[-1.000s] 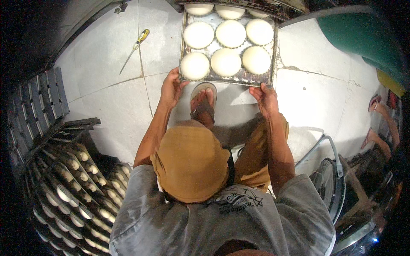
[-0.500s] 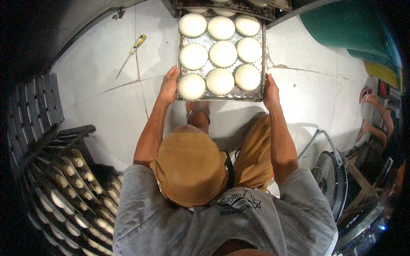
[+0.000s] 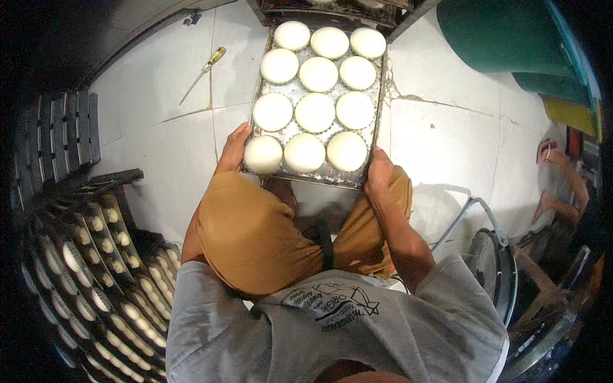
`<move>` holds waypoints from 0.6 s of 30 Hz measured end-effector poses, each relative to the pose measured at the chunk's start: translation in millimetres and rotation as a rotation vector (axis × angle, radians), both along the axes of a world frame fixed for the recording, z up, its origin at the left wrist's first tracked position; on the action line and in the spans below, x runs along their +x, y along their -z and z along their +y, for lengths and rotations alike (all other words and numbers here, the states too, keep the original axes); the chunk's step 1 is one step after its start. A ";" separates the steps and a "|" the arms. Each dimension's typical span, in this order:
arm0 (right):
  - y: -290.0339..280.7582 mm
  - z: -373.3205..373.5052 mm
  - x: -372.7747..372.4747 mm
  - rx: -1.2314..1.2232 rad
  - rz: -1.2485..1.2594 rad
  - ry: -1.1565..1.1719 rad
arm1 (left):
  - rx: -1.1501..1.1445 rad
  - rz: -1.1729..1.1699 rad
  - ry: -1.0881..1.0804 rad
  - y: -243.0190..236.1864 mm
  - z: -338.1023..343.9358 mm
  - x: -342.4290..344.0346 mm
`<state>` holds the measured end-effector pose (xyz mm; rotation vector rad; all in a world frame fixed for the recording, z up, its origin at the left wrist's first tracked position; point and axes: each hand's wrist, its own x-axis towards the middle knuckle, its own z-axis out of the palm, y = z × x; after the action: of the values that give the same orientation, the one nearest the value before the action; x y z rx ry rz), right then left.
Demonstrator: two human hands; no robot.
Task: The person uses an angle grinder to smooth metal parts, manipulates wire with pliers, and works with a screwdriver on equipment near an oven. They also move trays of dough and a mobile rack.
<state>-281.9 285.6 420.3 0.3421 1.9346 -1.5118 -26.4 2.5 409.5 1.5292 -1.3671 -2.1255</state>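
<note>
A dark, worn metal baking tray [image 3: 313, 176] is held level in front of me above the floor. On it sit several round, pale dough balls [image 3: 315, 113] in rows of three, each in a fluted cup. My left hand [image 3: 234, 150] grips the tray's left edge near its near corner. At the near right corner, my right hand [image 3: 379, 170] is closed on the rim. Some fingers of both hands are hidden beneath the tray.
Beyond the tray stands a dark rack [image 3: 357, 14] with more trays. A screwdriver [image 3: 204, 73] lies on the tiled floor. Trays of dough [image 3: 137, 313] are stacked at lower left. A fan [image 3: 488, 268] stands at right, green bins [image 3: 504, 38] behind. Another person's feet [image 3: 550, 153] show far right.
The tray has come toward me, out from the dark rack, and turned slightly; its far row of dough balls now shows. Both hands moved back with it, still gripping.
</note>
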 end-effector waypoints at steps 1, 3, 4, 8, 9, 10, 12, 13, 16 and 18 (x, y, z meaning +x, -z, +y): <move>9.9 10.8 7.5 -0.018 0.006 0.041 | 0.041 0.034 0.017 -5.2 4.0 -4.0; 26.5 28.0 12.2 0.009 -0.007 0.063 | 0.113 0.096 0.036 -21.4 8.5 -11.3; -6.6 18.8 22.4 -0.010 -0.076 0.089 | 0.109 0.057 0.011 -22.7 12.2 -2.3; -5.0 55.1 31.4 -0.082 -0.123 0.107 | 0.138 0.106 0.059 -29.2 15.2 -15.8; 0.3 63.9 35.9 -0.115 -0.138 0.142 | 0.155 0.138 0.091 -34.5 14.6 -17.6; -11.0 61.2 41.4 -0.148 -0.163 0.204 | 0.175 0.142 0.120 -41.2 12.5 -17.8; -39.0 54.6 52.0 -0.223 -0.201 0.329 | 0.163 0.133 0.140 -58.6 10.6 -19.7; -48.7 55.7 54.2 -0.230 -0.204 0.304 | 0.163 0.126 0.153 -65.8 10.6 -22.0; -80.8 53.9 57.8 -0.250 -0.209 0.267 | 0.201 0.152 0.150 -72.3 11.6 -19.5; -104.1 50.9 60.0 -0.232 -0.209 0.301 | 0.225 0.199 0.160 -71.4 13.6 -15.4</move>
<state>-221.9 336.5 524.4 0.6830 1.5774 -1.7927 -41.8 16.1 480.9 1.2722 -1.2556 -2.5266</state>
